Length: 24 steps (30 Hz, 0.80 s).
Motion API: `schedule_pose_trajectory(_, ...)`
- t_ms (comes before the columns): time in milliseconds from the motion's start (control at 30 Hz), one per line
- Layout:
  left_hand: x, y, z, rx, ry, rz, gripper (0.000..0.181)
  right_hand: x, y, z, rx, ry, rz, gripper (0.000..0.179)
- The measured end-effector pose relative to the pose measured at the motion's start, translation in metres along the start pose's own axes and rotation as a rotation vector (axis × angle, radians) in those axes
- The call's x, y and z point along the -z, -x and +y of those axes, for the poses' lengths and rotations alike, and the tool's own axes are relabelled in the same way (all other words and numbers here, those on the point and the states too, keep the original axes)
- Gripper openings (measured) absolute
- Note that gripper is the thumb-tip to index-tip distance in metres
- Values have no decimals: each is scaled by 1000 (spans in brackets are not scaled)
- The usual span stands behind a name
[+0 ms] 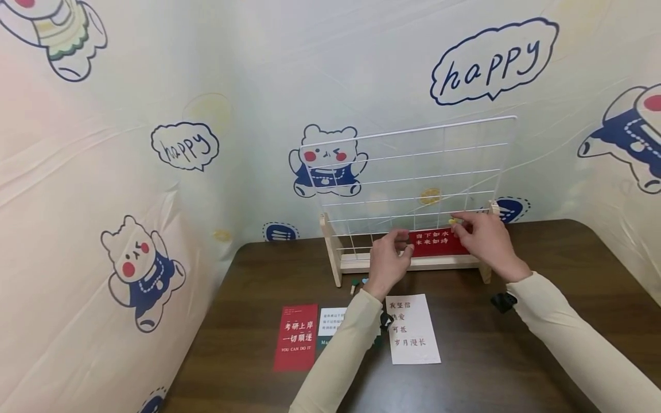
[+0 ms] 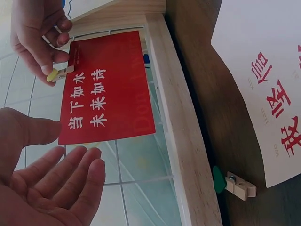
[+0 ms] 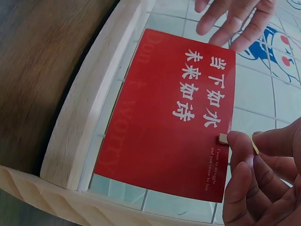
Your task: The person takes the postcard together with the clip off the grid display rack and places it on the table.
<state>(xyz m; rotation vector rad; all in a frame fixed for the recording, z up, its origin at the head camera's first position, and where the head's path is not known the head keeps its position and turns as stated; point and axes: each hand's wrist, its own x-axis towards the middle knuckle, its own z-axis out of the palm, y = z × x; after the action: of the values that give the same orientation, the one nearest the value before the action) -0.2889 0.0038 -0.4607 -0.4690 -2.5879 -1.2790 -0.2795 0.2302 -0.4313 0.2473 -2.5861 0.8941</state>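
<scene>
A red card (image 2: 110, 89) with white Chinese characters stands against the lower part of a white wire grid (image 1: 413, 172) in a wooden stand. My right hand (image 1: 488, 238) pinches a small wooden clothespin (image 2: 66, 73) with a yellow ornament between thumb and fingers. The clothespin's tip overlaps the card's top edge. My left hand (image 1: 391, 261) is at the card's left end, its fingers extended and spread from the thumb. In the left wrist view, the left thumb tip is right at the card's corner. The right wrist view shows the left fingers (image 3: 235, 21) beside that same end.
On the brown table (image 1: 248, 275) lie a red card (image 1: 296, 338), a white-and-green card (image 1: 330, 321) partly under my left sleeve, and a white card (image 1: 415, 338) with lettering. Clothespins, one with a green ornament (image 2: 219, 180), lie before the stand's base (image 1: 428, 264). A printed curtain hangs behind.
</scene>
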Motion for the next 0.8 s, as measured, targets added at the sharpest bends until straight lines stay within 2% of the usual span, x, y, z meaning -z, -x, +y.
schedule_pose_trajectory(367,-2,-5,2,1,32,-6,29,-4,-2,0,12,50,27,32)
schedule_pose_trajectory(667,-2,-16,0,-53,-39,18,15,-2,-3,-3,31,74,51,28)
schedule_pose_trajectory(800,-3,-18,1,-47,-49,24,12,-2,-3,-1,43,68,44,25)
